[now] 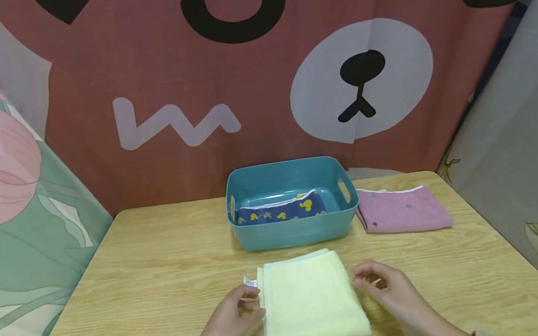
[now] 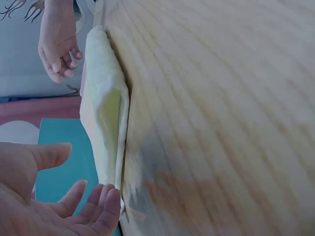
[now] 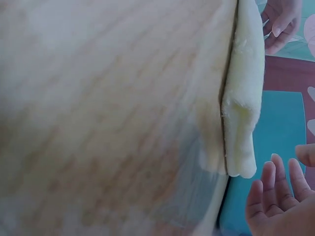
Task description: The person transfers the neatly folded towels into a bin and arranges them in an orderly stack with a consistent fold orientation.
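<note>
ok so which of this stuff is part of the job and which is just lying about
Likely the job:
Yellow cloth, folded, between the left hand and right hand
Teal basket with a navy cloth inside
Perhaps the pink cloth, folded beside it

Just there:
Cartoon-print backdrop behind the table
</note>
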Available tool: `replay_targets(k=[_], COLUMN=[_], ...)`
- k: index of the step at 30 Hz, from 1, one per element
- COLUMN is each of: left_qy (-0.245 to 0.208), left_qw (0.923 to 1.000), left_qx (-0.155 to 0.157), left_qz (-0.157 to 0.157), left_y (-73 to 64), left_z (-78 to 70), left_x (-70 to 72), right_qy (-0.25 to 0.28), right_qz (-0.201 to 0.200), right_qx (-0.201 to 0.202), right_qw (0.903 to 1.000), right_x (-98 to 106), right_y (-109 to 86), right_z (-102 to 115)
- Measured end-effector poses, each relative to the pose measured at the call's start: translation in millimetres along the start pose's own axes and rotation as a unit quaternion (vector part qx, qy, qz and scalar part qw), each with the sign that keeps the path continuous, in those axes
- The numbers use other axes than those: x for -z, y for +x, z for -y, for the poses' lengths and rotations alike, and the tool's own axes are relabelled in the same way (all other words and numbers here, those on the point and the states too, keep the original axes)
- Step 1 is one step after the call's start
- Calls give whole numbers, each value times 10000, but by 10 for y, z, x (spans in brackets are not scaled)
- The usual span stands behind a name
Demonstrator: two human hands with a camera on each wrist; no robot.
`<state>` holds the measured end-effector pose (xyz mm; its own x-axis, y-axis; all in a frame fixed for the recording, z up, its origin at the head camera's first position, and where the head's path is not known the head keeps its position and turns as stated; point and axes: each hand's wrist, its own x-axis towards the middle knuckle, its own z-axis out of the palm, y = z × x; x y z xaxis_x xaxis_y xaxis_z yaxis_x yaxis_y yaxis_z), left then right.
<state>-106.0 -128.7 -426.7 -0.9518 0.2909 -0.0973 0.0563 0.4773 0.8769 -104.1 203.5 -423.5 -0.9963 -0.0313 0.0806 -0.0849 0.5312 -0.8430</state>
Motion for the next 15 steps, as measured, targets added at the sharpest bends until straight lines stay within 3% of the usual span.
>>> replay_targets(k=[10,15], left_qy=[16,51], left_qw=[9994,9990], left_qx=[348,434], left_qz=[-24,83], left_y=[-17,-12], left_z=[11,26], left_x=[-18,-14], right_qy=[151,108], right_qz=[297,572], right_qx=[-673,-620], right_qw=[9972,9964], right_x=[13,41], right_y=[-60,-75], right_z=[-71,-129])
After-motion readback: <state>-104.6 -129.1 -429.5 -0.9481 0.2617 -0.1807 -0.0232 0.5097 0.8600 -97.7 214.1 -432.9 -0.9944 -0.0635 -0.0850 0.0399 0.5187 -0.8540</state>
